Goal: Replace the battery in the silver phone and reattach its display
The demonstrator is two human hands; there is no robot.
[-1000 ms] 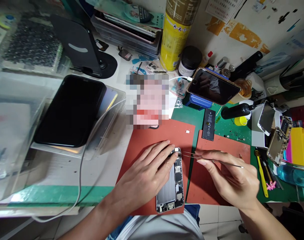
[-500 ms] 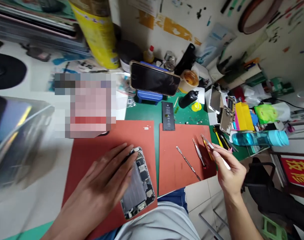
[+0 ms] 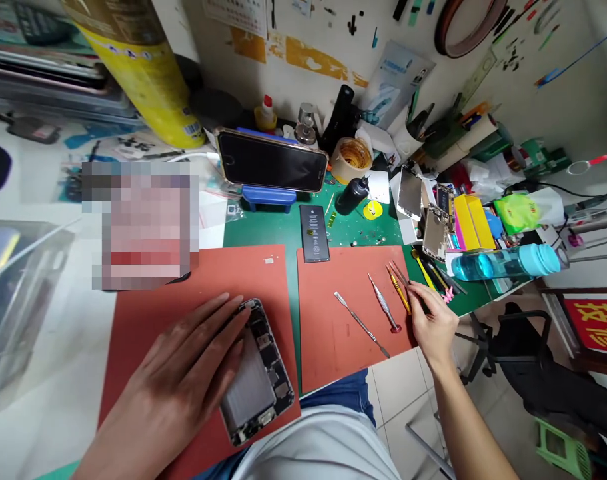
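My left hand (image 3: 183, 373) lies with its fingers stretched out flat over the upper left side of an opened phone (image 3: 256, 380). The phone's circuit parts and a bare grey metal area show beside my fingers; the rest is under the hand. Over at the right mat's edge, my right hand (image 3: 436, 323) pinches a pair of tweezers (image 3: 402, 277), tips pointing away from me. Just left of the tweezers lie a gold screwdriver (image 3: 399, 292), a silver screwdriver (image 3: 384, 305) with a red end, and a thin metal pry tool (image 3: 362, 323).
Red mats (image 3: 328, 360) cover part of the green work surface. A black phone battery (image 3: 314, 233) lies at the right mat's far edge. Behind stand a phone (image 3: 273, 162) on a blue stand and a black bottle (image 3: 353, 195). A blue water bottle (image 3: 506, 262) lies right.
The camera view has shifted, moving the scene left. My right hand has moved slightly farther forward with the tweezers, near the gold screwdriver. My left hand stays on the opened phone.
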